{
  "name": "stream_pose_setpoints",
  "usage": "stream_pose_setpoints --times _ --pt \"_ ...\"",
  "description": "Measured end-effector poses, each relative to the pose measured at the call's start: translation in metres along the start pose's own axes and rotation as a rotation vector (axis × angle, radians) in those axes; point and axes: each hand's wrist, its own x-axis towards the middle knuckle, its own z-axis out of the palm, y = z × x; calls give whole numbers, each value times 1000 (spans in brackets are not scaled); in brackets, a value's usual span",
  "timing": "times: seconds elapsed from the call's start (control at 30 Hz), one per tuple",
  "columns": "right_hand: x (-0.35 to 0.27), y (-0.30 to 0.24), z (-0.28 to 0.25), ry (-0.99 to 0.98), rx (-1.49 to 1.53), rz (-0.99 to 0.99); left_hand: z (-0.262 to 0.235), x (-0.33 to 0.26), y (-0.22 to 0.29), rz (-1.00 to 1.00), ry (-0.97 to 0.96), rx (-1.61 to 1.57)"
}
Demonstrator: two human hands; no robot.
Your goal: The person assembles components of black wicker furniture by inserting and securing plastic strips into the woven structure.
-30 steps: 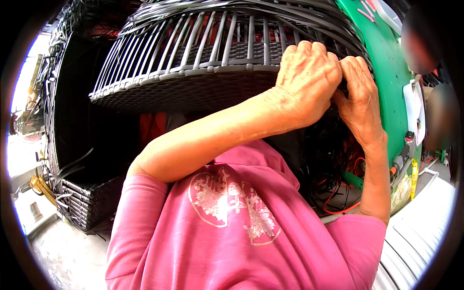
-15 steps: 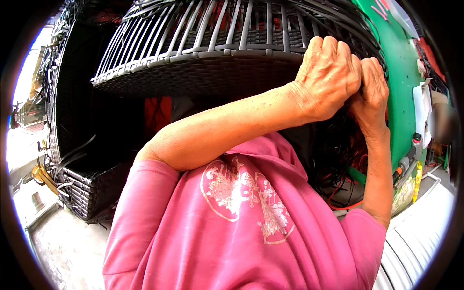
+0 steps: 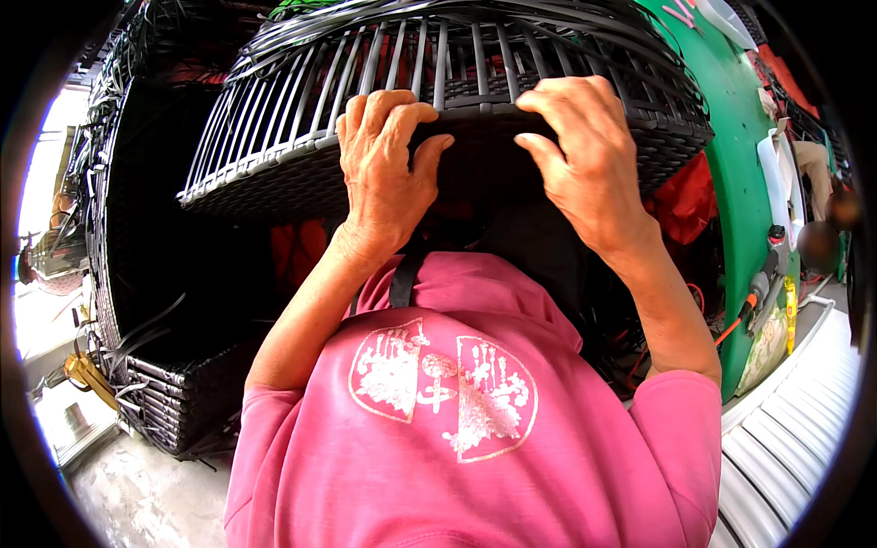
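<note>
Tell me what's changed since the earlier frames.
The left hand moved well left; the right hand also, less far. Once close together, they now sit apart at the near edge of the black woven piece. That piece and the green board stayed roughly put.

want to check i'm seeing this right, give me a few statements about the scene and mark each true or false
1. The left hand and right hand are both at the near edge of a black woven frame. True.
2. The two hands are pressed together. False: there is a clear gap between them.
3. A green board stands to the right of the woven frame. True.
4. The person's shirt is green. False: it is pink with a pale print.
5. Something red shows below the right end of the woven frame. True.
6. The frame's slats are white. False: they are dark.
</note>
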Motion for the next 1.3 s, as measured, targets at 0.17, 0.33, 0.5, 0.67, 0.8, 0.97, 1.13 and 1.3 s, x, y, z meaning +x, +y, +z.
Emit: stream_pose_setpoints --times 0.17,0.33,0.5,0.67,0.8,0.97,1.13,1.3 --pt "12 -3 15 -89 -71 -18 5 8 4 18 -27 1" --pt "20 1 16 -169 -34 -24 17 12 -2 66 -49 -69" --pt "20 0 11 -200 40 7 17 19 9 15 -82 -73" --pt "17 2 15 -169 11 0 19 19 12 64 -92 -59" --pt "16 5 17 -190 30 -17 21 21 11 87 -112 -78" --pt "9 2 16 -186 52 -7 23 17 6 115 -157 -162" --pt "6 1 14 -122 124 -20 21 18 6 69 -185 -241" --pt "14 -5 13 -134 76 -76 20 18 0 111 -176 -245"
